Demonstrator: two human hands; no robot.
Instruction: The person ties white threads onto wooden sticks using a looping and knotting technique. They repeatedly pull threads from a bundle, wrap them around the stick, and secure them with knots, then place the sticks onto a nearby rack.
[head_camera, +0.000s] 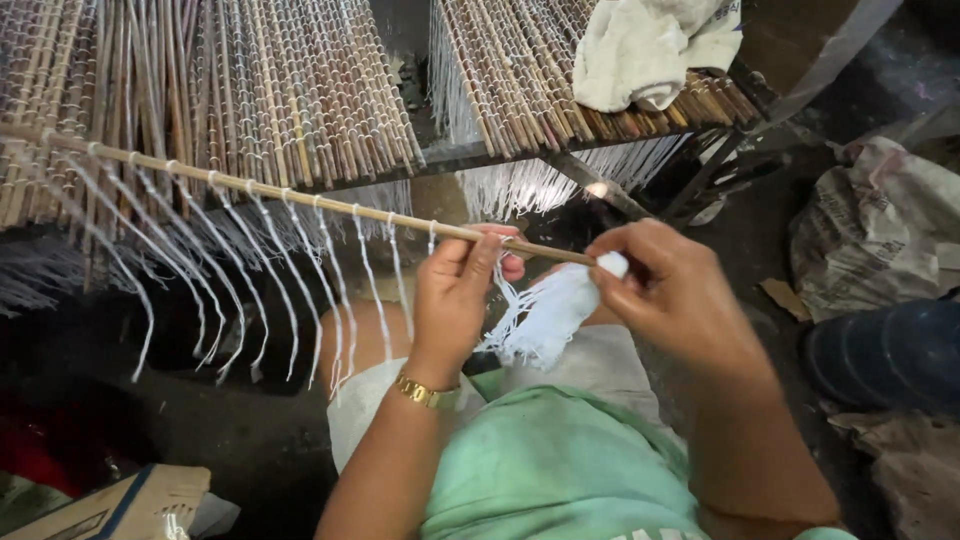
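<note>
Stick (300, 197): thin pale wood, matt, slightly knobbly. Strings (270, 270) knotted along it: white cotton-like thread, soft and frayed. Same for the tuft (545, 315) near the right hand (670, 290). Racks of sticks (250, 90) far left: dry brown wood, rough. Cloth (650, 45) far right: off-white terry, fuzzy. Bracelet (425, 392) on the left wrist: gold-coloured metal, glossy. Sack (875, 235) right: crumpled printed paper, matt.

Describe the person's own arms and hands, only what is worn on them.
Both forearms are bare, with no sleeves reaching them and no gloves. The left hand has a gold-coloured wristwatch on its wrist. The right hand wears nothing; no rings show on the fingers.
</note>
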